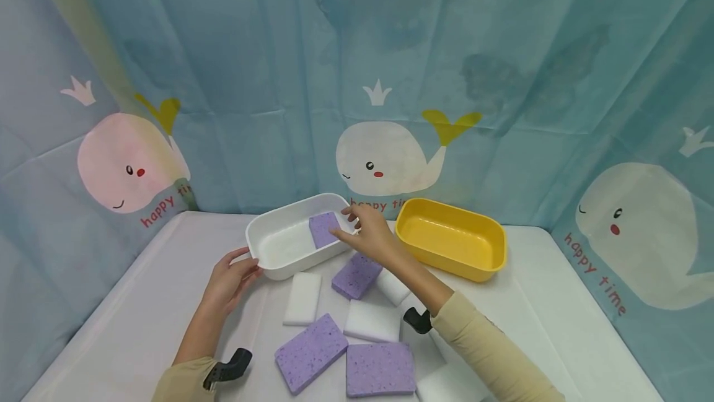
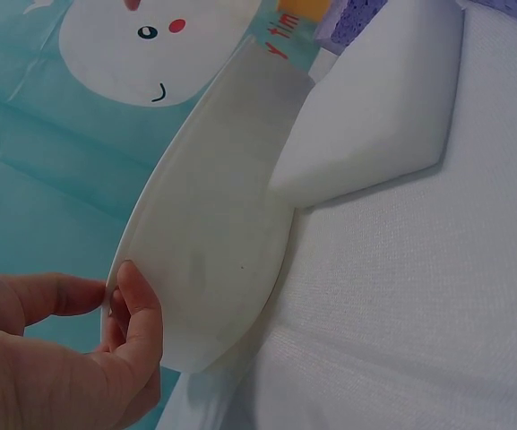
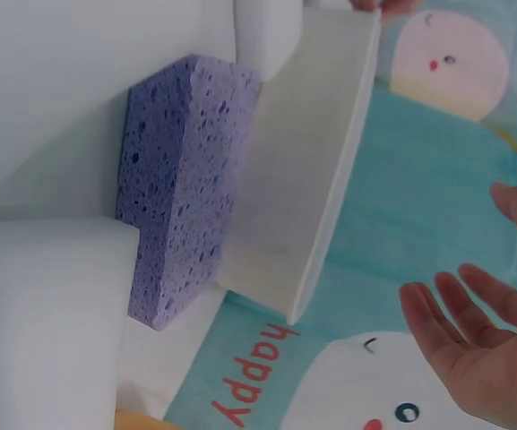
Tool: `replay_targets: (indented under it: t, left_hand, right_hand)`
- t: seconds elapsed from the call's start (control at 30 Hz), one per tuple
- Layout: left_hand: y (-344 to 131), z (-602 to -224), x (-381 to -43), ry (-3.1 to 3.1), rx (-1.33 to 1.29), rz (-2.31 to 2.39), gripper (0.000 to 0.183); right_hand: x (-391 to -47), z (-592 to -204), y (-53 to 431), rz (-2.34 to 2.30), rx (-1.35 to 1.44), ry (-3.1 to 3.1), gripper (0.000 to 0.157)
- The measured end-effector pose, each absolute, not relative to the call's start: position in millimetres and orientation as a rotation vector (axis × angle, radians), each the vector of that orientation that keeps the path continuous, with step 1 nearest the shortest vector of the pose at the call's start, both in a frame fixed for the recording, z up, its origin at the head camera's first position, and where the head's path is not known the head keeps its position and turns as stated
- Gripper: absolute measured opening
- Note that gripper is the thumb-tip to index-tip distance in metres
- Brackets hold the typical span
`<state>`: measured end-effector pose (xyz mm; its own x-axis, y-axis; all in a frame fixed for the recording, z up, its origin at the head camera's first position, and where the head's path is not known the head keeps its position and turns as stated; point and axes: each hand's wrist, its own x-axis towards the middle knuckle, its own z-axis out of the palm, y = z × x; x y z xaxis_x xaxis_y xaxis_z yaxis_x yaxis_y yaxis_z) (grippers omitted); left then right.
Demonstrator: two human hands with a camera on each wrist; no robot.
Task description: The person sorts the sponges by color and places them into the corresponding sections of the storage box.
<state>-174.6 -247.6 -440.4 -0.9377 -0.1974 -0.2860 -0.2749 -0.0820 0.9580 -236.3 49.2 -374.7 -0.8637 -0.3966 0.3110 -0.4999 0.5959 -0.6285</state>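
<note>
A white oblong tub (image 1: 290, 259) stands near the back of the table with one purple sponge (image 1: 321, 230) lying in its right half. My left hand (image 1: 227, 283) pinches the rim at the tub's left end between thumb and fingers, as the left wrist view shows. Over the tub's right end hangs my right hand (image 1: 362, 228), its fingers spread and nothing between them. Just in front of the tub lie a purple speckled sponge (image 1: 357, 275) and a white sponge block (image 1: 303, 298).
To the right stands a yellow tub (image 1: 446, 247) with a bare inside. Closer to me lie two more purple sponges (image 1: 311, 353) and several white blocks (image 1: 372, 320). A blue curtain (image 1: 268, 142) printed with whales hangs behind the table.
</note>
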Motion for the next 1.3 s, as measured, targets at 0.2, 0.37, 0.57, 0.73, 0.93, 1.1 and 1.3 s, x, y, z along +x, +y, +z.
replay_targets:
  t: [0.2, 0.37, 0.57, 0.73, 0.93, 1.1, 1.3]
  left_hand:
    - [-246.6, -439.1, -173.9, 2.091, -0.545, 2.213, 0.068]
    - [-247.3, -439.1, -175.0, 2.082, -0.539, 2.227, 0.068]
    - [-247.5, -438.9, -176.2, 2.058, -0.529, 2.254, 0.069]
    - [-247.9, -439.7, -175.5, 2.057, -0.531, 2.256, 0.069]
    - [-249.5, -441.1, -172.8, 2.058, -0.537, 2.252, 0.068]
    - [-249.2, -440.9, -172.1, 2.076, -0.530, 2.243, 0.067]
    - [-247.2, -440.0, -173.8, 2.080, -0.519, 2.241, 0.067]
  right_hand:
    - [-217.2, -370.0, 57.9, 1.118, 0.848, -2.660, 0.043]
    - [-202.3, -368.8, 66.3, 1.148, 0.899, -2.648, 0.042]
    - [-188.4, -373.5, 77.8, 1.150, 0.924, -2.650, 0.042]
    - [-179.7, -380.5, 87.4, 1.149, 1.007, -2.626, 0.041]
    - [-167.2, -389.0, 96.1, 1.148, 1.153, -2.585, 0.040]
    - [-159.1, -395.8, 103.9, 1.162, 1.275, -2.535, 0.036]
    - [-150.9, -404.7, 117.5, 1.198, 1.373, -2.553, 0.040]
